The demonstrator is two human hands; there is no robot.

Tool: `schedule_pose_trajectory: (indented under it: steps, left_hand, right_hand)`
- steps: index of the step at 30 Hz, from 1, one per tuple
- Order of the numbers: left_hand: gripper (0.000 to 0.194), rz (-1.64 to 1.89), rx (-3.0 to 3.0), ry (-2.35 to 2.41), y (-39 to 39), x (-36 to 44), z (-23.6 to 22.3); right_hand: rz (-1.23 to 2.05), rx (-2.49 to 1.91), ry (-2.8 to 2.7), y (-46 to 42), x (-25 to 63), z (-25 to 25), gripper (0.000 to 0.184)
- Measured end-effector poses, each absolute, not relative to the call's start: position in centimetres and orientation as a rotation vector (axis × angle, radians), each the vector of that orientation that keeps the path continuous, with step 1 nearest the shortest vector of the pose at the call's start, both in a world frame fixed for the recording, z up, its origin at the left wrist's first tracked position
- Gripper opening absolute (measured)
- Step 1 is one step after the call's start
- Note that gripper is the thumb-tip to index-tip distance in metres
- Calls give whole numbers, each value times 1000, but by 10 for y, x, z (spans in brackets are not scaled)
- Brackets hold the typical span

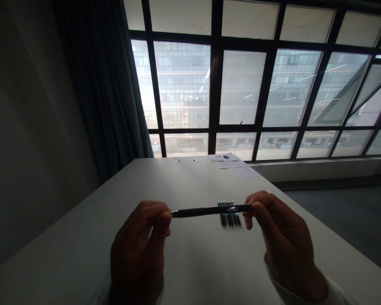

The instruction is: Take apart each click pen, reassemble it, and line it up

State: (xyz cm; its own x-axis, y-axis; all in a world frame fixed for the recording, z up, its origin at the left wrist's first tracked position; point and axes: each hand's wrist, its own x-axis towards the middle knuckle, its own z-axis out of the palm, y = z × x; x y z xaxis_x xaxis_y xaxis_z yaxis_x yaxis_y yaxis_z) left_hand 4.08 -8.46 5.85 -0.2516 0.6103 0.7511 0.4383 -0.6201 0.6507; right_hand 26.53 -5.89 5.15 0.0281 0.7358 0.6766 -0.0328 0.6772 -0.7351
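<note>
A dark ballpoint pen [203, 211] is held almost level above the table, stretched between both hands. My left hand [141, 248] pinches its silvery tip between thumb and fingers. At the other end, my right hand [281, 237] is closed on the pen with thumb and forefinger, some fingers curled beneath. Behind the held pen, several similar pens [230, 221] lie side by side in a row on the white table [184, 258]. The held pen crosses in front of them and hides their middle parts.
Printed sheets of paper [228, 163] lie at the table's far right corner. Two small white pieces [195, 160] with dark spots sit near the far edge. A dark curtain [108, 93] hangs at the left, and large framed windows [184, 84] stand beyond the table.
</note>
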Motion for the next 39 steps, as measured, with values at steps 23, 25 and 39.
schedule_pose_trajectory:
  steps: [23, 25, 39]
  left_hand:
    - [20, 1946, 1793, 1281, -84, 41, 60]
    - [21, 1936, 1804, 1282, -84, 41, 59]
    - [32, 1887, 1855, 1317, -83, 44, 58]
  right_hand:
    - [568, -692, -1496, -57, 263, 53, 29]
    - [566, -701, -1492, -58, 263, 52, 30]
    - [545, -766, -1519, -55, 265, 48, 39]
